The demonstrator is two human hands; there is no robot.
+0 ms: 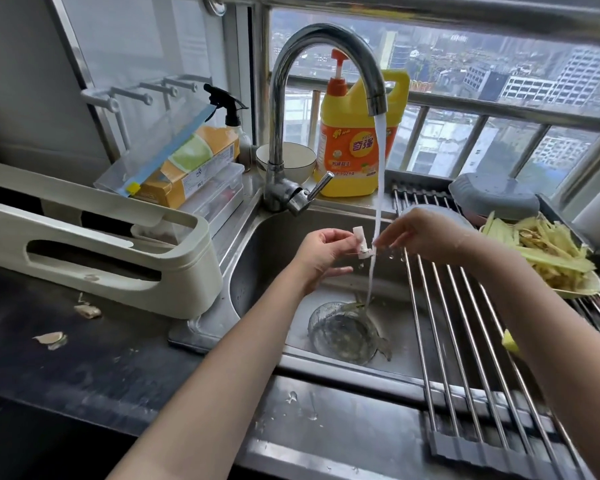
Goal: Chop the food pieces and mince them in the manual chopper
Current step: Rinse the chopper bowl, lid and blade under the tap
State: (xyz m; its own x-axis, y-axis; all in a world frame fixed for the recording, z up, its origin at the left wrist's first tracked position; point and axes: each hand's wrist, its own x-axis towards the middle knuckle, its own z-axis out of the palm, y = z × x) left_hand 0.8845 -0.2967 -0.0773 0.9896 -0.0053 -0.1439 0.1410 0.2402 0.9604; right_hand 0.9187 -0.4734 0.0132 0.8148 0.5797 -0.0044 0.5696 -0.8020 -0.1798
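Over the sink, my left hand pinches a small white blade shaft of the manual chopper under the running water. From the right, my right hand touches the lower end of that same part with its fingertips. Down in the sink lies the clear chopper cup, wet, with green bits in it. The grey chopper lid rests upside down on the rack at the back right. A plate of yellow-green peelings stands on the rack.
A chrome tap arches over the sink. Yellow dish soap and a white bowl stand behind it. A roll-up steel rack covers the sink's right half. A cream holder stands on the dark counter with scraps.
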